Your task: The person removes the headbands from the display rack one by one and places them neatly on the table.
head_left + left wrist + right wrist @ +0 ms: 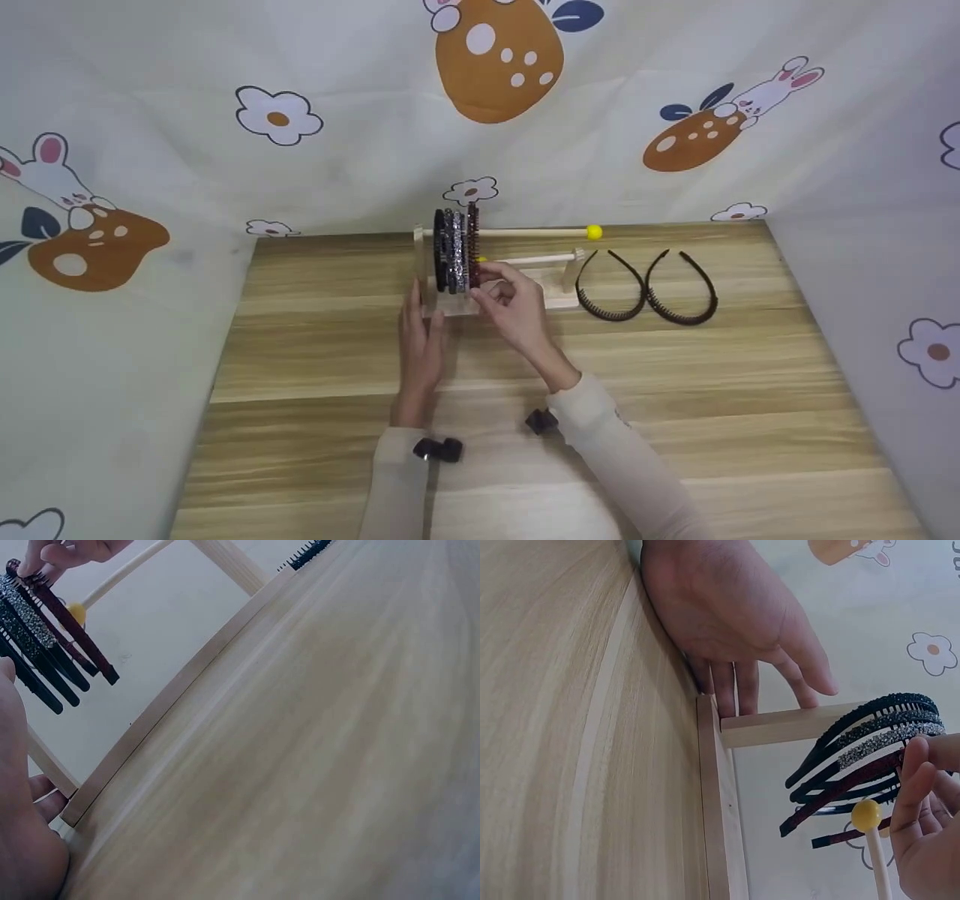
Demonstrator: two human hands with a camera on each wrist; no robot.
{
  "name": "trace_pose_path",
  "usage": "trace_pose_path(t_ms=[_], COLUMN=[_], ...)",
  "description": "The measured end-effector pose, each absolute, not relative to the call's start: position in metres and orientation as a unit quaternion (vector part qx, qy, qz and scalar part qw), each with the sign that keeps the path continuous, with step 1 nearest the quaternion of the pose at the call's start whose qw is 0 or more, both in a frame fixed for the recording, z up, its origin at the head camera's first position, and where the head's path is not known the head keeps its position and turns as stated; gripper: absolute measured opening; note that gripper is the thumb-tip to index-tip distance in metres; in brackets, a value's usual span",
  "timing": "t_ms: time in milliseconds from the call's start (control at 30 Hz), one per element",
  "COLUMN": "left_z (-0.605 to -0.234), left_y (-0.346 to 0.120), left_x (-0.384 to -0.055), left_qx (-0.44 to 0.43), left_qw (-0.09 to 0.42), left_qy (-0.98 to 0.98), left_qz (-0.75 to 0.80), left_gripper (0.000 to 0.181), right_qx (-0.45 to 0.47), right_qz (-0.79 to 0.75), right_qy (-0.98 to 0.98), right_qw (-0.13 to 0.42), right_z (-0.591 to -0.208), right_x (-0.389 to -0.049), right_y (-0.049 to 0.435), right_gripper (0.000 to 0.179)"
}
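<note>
The left hand (pixel 421 349) lies, fingers straight, against the wooden rack (pixel 561 303), probably steadying it, while the right hand (pixel 520 311) pinches the dark-red headband (pixel 473 232) between its fingers.

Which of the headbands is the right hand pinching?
The dark red headband, at the row's right end in the head view; the others in that row look black or silvery.
</note>
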State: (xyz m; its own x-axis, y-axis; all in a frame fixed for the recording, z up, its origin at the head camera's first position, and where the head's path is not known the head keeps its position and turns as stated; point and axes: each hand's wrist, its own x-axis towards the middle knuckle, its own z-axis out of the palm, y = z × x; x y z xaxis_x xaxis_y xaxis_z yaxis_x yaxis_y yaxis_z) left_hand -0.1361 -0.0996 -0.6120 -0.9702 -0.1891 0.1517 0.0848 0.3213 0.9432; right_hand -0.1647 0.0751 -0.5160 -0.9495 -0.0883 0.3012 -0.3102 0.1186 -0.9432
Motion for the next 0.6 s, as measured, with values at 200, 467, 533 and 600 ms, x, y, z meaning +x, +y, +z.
trace_pose_path(t_ms=[200, 467, 533, 600], left_z=[-0.6114, -0.6109, -0.6106, -0.6099], left_y=[-0.0998, -0.1006, -0.1006, -0.1002], left_x=[-0.1365, -0.1348, -0.1349, -0.1349], left_qx=[0.039, 0.047, 0.048, 0.051], left_qw=[0.114, 0.101, 0.099, 0.098], left_qy=[-0.804, -0.806, -0.806, -0.807], left_qz=[-0.582, -0.582, -0.581, -0.581], left_gripper=[0.07, 0.071, 0.071, 0.07], right_qx=[0.132, 0.129, 0.126, 0.124], right_qz=[0.655, 0.673, 0.679, 0.684], right_qy=[-0.737, -0.72, -0.714, -0.71], right_qw=[0.096, 0.11, 0.112, 0.112], right_z=[-0.5171, -0.5174, -0.5174, -0.5169], right_x=[-0.1648, -0.1625, -0.1625, -0.1624], right_y=[0.0758, 0.0774, 0.0785, 0.0798], right_gripper=[0.037, 0.036, 0.036, 0.037])
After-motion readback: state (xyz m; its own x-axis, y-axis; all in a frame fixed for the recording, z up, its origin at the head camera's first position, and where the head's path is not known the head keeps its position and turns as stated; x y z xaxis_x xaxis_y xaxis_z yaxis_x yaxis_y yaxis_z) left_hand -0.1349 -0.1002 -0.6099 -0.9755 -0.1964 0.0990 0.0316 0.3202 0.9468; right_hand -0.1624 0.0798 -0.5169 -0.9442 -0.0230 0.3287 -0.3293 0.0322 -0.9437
